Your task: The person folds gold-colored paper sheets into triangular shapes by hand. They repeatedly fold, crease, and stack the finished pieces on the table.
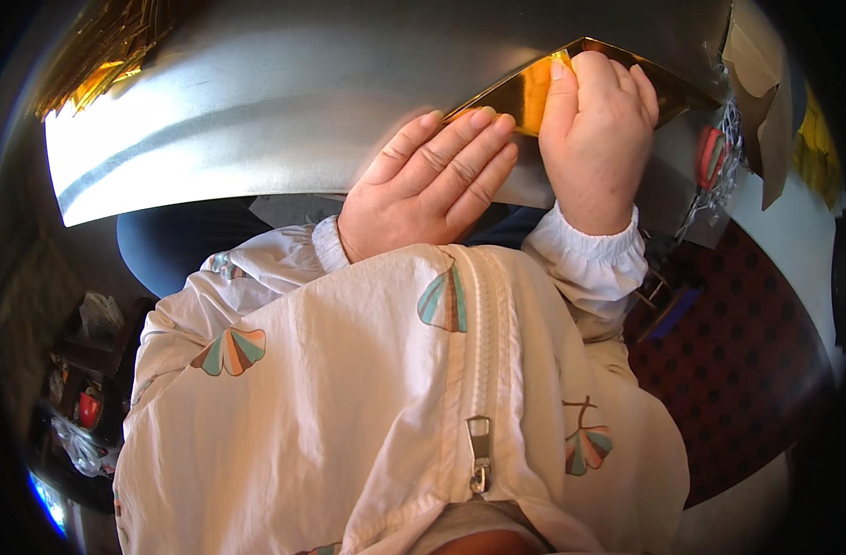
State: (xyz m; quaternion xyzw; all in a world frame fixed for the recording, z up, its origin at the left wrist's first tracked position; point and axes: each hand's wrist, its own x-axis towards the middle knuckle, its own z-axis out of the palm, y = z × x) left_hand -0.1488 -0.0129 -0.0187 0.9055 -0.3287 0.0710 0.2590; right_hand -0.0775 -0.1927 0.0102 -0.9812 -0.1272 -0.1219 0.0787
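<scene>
A shiny gold foil sheet (527, 90) lies on the smooth metal tabletop (291, 104), at the upper right of the view. My left hand (430, 173) rests flat at the sheet's lower left end, its fingers extended and close together, the fingertips over the foil's edge. My right hand (596, 125) is bent over the middle of the sheet, with the thumb and curled fingers at a folded, lighter gold part near the top edge. The palm and the undersides of the right fingers are hidden, so a pinch on the foil cannot be made out for certain.
A stack of gold foil pieces (107, 59) lies at the table's far left. On the right are a red-handled tool (711, 156), tangled silvery strands (728, 132), brown paper or card (759, 90) and more yellow foil (815, 149). A dark red patterned surface (728, 347) is at the lower right.
</scene>
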